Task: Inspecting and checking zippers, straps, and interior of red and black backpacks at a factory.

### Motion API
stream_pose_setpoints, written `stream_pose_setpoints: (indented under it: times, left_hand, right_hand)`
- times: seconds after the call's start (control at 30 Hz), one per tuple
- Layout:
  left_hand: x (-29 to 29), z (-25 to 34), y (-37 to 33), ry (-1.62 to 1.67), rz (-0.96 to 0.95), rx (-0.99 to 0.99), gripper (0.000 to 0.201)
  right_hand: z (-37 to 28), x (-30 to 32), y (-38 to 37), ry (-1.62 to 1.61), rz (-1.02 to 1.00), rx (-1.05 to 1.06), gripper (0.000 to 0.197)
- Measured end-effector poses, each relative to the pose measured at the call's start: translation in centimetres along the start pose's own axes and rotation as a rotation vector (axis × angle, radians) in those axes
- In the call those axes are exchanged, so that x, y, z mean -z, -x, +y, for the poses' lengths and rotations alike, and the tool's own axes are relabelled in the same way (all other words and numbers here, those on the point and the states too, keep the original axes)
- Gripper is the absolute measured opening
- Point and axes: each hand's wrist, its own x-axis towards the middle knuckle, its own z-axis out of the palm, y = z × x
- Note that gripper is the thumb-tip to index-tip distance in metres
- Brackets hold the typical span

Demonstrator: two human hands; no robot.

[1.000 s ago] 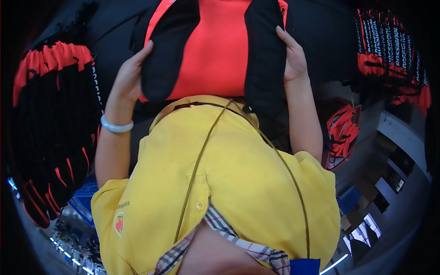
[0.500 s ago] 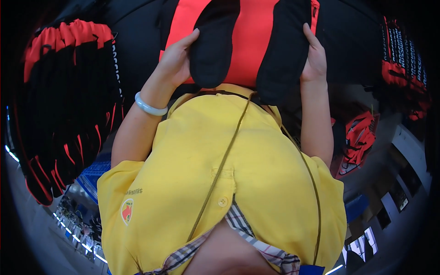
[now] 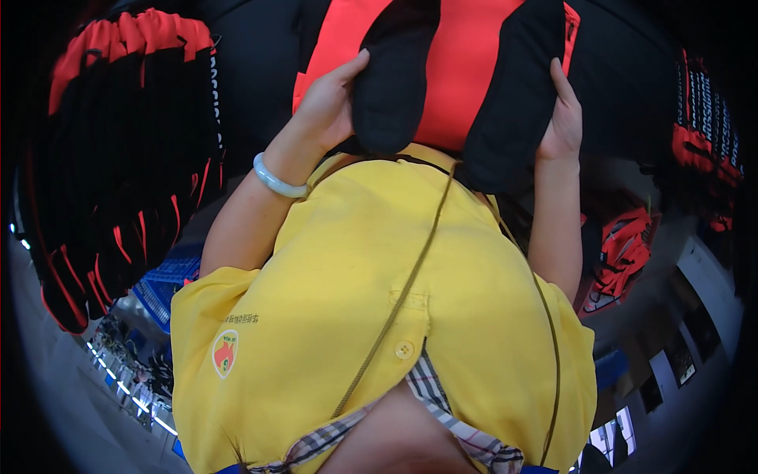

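At twelve o'clock, a red fabric backpack [image 3: 462, 79] with round-ended, padded black straps [image 3: 395, 87] lies strap-side up. The left hand [image 3: 328, 107], at eleven, and right hand [image 3: 562, 126], at one, half-closed, hold its sides, most fingers hidden. Seemingly a handling step; shifting it calls for even support.

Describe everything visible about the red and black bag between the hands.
The red and black bag has a smooth red panel, seemingly fabric, and two broad black straps that look padded. The straps face up, their lower ends pointing toward the yellow shirt. The left hand and right hand hold it from either side, thumbs along the straps' outer edges. The picture's upper edge cuts off its top.
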Motion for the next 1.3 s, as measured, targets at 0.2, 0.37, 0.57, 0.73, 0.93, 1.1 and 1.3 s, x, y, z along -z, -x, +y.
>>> stream_pose_setpoints:
  times: [0.2, 0.37, 0.57, 0.73, 0.93, 1.1, 1.3]
  left_hand:
    - [-0.3, -0.4, 0.2, 0.033, -0.026, 0.001, 0.048]
    - [-1.0, -0.8, 0.2, 0.041, -0.003, -0.013, 0.049]
    - [-2.3, -1.2, 0.9, 0.045, 0.042, -0.112, 0.043]
    - [-2.9, -1.1, 1.2, 0.044, 0.027, -0.184, 0.036]
    - [-2.6, -1.1, 1.3, 0.031, 0.032, -0.127, 0.056]
    - [-1.3, -0.6, 1.5, 0.069, -0.256, 0.166, 0.061]
    - [3.0, 4.5, 6.6, -0.909, 0.3, -0.37, 0.023]
  right_hand:
    - [1.3, -0.3, 0.5, -0.077, 0.005, 0.005, 0.045]
    - [3.2, -0.7, 0.8, -0.019, 0.198, 0.024, 0.055]
    - [6.3, -4.3, 1.2, 0.622, 0.433, 0.209, 0.055]
    - [8.2, -4.9, 1.9, 0.832, 0.466, 0.21, 0.051]
    - [7.9, -3.2, 3.7, 0.4, 0.406, 0.014, 0.053]
    - [8.1, -2.2, 4.5, 0.741, 0.556, 0.139, 0.031]
    - [6.4, 2.4, 12.3, 1.099, 0.869, -0.062, 0.026]
